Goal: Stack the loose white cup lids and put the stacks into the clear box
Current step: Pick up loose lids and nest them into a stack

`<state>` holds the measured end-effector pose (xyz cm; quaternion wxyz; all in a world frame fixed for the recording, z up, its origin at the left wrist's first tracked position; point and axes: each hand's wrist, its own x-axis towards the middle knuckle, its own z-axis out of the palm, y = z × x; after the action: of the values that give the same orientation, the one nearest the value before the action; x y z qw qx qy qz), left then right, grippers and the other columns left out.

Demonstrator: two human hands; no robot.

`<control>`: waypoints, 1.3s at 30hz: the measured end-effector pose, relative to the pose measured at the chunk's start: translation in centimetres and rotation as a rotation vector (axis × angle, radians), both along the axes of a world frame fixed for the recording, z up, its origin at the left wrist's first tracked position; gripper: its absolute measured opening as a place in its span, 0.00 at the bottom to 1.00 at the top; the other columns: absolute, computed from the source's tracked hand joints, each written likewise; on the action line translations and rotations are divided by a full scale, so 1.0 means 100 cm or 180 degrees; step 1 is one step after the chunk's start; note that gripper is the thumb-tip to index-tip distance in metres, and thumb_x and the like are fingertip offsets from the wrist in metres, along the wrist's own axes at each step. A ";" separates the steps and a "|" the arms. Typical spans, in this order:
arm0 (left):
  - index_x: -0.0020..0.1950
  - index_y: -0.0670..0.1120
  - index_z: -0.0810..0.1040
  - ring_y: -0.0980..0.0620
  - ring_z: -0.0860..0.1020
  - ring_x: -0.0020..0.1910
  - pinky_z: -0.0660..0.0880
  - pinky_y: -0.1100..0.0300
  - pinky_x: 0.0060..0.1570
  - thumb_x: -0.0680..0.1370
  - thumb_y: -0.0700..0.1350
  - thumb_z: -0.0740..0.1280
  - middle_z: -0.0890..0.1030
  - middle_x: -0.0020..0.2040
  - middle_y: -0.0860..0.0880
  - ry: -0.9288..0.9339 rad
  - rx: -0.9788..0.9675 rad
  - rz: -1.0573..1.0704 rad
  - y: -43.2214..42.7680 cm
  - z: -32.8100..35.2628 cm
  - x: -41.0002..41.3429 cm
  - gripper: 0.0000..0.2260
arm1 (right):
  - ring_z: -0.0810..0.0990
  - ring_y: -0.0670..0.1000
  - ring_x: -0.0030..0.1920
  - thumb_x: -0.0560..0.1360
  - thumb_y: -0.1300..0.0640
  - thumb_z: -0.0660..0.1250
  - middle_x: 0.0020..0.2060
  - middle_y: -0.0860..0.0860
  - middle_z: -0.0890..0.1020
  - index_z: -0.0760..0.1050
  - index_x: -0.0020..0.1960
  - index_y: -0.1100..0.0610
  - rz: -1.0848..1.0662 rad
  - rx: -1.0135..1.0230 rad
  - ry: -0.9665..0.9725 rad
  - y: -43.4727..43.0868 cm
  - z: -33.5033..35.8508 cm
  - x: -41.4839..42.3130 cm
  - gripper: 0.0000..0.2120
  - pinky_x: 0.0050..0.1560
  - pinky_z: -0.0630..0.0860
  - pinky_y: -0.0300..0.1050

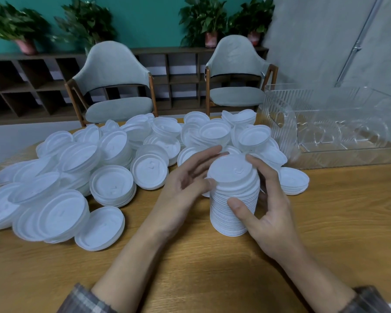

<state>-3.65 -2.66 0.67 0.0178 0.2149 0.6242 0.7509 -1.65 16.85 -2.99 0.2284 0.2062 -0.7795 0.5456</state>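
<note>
A tall stack of lids (233, 199), upright on the table (190, 267), is gripped by the right hand (273, 213), thumb in front and fingers curled behind, while its upper left side is touched by the straight fingers of the left hand (185, 184). Left of and behind the grip, loose lids (113, 159) are heaped; the clear box (325, 123) is set beyond it, rightward.

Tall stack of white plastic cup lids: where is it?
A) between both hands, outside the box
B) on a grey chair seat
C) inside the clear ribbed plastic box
A: the right hand grips the tall stack of white plastic cup lids, the left hand touches it, and the clear ribbed plastic box stands apart.
</note>
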 end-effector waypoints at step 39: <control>0.63 0.49 0.81 0.54 0.82 0.62 0.78 0.62 0.57 0.70 0.54 0.78 0.85 0.59 0.55 0.0375 -0.0477 0.0874 0.013 0.004 0.010 0.24 | 0.74 0.48 0.73 0.74 0.39 0.74 0.72 0.40 0.75 0.65 0.78 0.43 0.0053 0.0045 -0.0216 0.000 0.001 0.001 0.37 0.70 0.75 0.58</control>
<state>-2.69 -1.35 1.10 -0.1057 0.1693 0.7019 0.6837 -1.59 16.87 -2.91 0.1957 0.1957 -0.7889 0.5487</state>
